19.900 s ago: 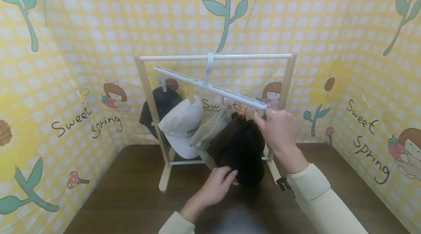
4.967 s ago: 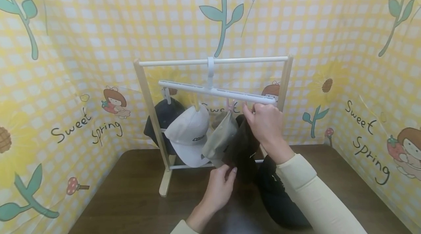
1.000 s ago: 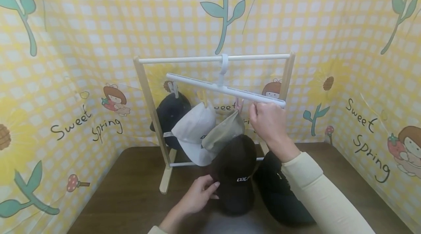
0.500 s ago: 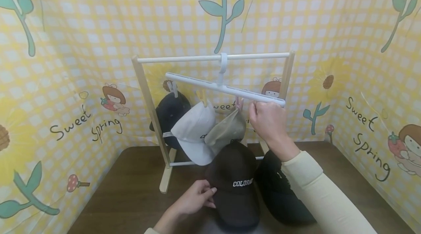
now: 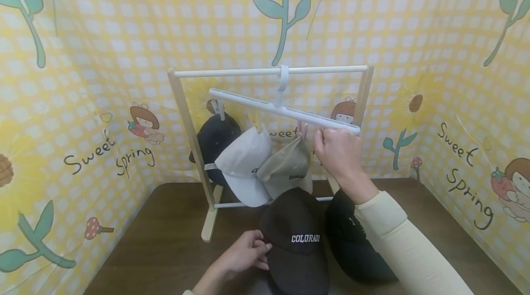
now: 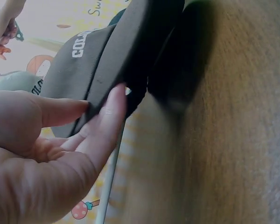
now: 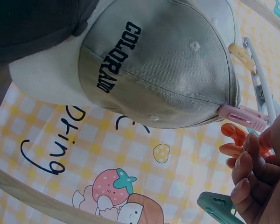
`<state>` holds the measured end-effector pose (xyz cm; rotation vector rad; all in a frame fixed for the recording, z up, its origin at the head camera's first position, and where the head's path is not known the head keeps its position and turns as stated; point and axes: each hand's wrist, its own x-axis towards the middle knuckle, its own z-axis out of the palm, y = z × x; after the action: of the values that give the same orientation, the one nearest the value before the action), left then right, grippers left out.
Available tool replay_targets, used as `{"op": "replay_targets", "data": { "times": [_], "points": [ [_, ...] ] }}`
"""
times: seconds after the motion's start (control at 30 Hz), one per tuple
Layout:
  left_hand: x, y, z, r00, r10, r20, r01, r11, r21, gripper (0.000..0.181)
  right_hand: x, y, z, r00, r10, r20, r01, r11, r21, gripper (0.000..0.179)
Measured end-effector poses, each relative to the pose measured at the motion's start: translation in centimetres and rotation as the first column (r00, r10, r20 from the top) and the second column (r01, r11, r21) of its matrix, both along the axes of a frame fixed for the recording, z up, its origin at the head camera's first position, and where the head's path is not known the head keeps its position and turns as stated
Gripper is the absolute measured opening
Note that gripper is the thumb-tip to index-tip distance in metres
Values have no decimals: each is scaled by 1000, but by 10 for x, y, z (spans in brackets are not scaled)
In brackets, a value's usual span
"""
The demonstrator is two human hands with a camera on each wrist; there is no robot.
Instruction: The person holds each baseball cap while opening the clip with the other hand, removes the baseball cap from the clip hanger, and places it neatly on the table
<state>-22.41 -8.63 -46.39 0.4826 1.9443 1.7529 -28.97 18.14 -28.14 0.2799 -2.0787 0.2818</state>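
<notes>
My left hand [image 5: 244, 251] pinches the brim edge of a dark brown baseball cap [image 5: 294, 221] with white COLORADO lettering; the left wrist view shows the cap close over the table, front outward. At the lower right end of the tilted white hanger [image 5: 248, 100], my right hand [image 5: 339, 152] pinches an orange clothespin [image 7: 235, 133], its jaws apart with nothing between them. Beside it, a pink clothespin [image 7: 242, 117] holds a khaki cap [image 5: 285, 168]. Farther left hang a white cap [image 5: 242, 154] from a yellow clothespin [image 5: 253, 121] and a dark cap [image 5: 215, 141].
A wooden rack with a white top bar [image 5: 232, 73] carries the hanger. Under my right forearm, a black cap [image 5: 352, 244] lies on the brown table [image 5: 136, 249]. A green clothespin [image 7: 217, 207] is beside my right hand. Patterned cloth [image 5: 124, 32] surrounds the table.
The black cap has gone from the hanger to the table at right. The brown cap came off the orange clothespin and moved down toward me in my left hand, its front turning outward.
</notes>
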Motion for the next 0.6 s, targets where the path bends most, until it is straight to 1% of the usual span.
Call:
{"op": "replay_targets", "data": {
  "times": [0.2,0.27,0.47,0.53,0.6],
  "points": [
    [7,-1,-4,996,-36,79,42,996,-75,11,0,0,0,1000,-5,-2,5,1000,-1,52],
    [9,-1,-5,996,-34,84,43,994,-100,11,1,1,-1,1000,-1,-5,1,1000,-5,53],
    [15,1,-7,997,-14,73,24,990,-138,13,1,2,-1,1000,0,9,0,1000,-18,53],
    [17,1,-7,997,-27,77,39,987,-158,12,1,2,-1,1000,-3,14,4,1000,-20,53],
    [18,0,-6,996,-55,73,68,979,-192,13,1,2,-1,1000,-6,17,6,1000,-22,54]
  ]
}}
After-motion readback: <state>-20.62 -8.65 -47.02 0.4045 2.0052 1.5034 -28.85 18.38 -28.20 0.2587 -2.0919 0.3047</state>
